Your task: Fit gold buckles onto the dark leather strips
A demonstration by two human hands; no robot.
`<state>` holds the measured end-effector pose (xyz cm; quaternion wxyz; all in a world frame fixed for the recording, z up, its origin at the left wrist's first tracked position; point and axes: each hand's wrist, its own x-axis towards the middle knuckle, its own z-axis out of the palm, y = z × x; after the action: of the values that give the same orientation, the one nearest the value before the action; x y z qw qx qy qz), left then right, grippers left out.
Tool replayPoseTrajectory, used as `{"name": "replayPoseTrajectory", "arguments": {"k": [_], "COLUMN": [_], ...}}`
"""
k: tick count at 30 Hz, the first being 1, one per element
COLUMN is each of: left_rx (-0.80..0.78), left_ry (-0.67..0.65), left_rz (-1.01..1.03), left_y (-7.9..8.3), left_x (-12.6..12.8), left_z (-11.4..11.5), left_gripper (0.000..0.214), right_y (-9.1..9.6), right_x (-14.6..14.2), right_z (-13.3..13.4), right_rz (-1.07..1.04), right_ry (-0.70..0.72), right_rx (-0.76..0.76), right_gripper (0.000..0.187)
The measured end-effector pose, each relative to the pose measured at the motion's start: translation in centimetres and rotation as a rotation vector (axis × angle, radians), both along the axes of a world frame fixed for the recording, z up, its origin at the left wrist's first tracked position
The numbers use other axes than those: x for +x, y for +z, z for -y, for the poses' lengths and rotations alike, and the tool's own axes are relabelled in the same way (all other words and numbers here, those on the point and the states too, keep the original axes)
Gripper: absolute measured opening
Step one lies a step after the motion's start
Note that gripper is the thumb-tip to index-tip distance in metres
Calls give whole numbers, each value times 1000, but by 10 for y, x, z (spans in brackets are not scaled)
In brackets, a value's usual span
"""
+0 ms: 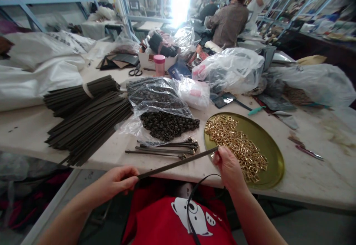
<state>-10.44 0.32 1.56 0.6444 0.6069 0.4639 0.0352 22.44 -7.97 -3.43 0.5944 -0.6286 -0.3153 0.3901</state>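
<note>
A dark flat strap (pixel 178 163) is stretched between my two hands, over the table's front edge. My left hand (pixel 122 179) pinches its left end; my right hand (pixel 228 165) pinches the other end, beside the golden tray. Gold rectangular buckles (pixel 236 144) lie heaped in that tray (pixel 274 163). Just beyond the strap sit several finished-looking straps with gold buckles (pixel 167 149). Behind them, small dark loops (pixel 169 126) spill from a clear plastic bag (pixel 158 92). Bundles of dark straps (pixel 89 126) spread at the left, one tied with a pale band.
Black scissors (pixel 135 71), a pink-lidded jar (pixel 159 65) and a phone-like dark slab (pixel 224 100) lie farther back. A teal-handled tool (pixel 256 110) and small snips (pixel 309 152) are at the right. Plastic bags (pixel 230 68) crowd the rear. A person (pixel 230 18) is beyond the table.
</note>
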Motion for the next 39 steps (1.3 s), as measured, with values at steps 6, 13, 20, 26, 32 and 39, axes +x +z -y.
{"name": "replayPoseTrajectory", "arguments": {"k": [6, 13, 20, 26, 32, 39], "left_rx": [278, 225, -18, 358, 518, 362], "left_ry": [895, 745, 390, 262, 37, 109], "left_rz": [366, 669, 409, 268, 112, 160], "left_y": [37, 41, -13, 8, 9, -13], "left_x": [-22, 59, 130, 123, 126, 122], "left_z": [-29, -34, -11, -36, -25, -8], "left_gripper": [7, 12, 24, 22, 15, 12], "right_y": [13, 11, -28, -38, -39, -27], "right_x": [-29, -20, 31, 34, 28, 25], "right_z": [14, -35, -121, -134, -133, -125], "right_rz": [76, 544, 1077, 1157, 1134, 1019], "right_ry": [489, 611, 251, 261, 234, 197], "right_rx": [-127, -83, -246, -294, -252, -120], "right_gripper": [20, 17, 17, 10, 12, 21]}}
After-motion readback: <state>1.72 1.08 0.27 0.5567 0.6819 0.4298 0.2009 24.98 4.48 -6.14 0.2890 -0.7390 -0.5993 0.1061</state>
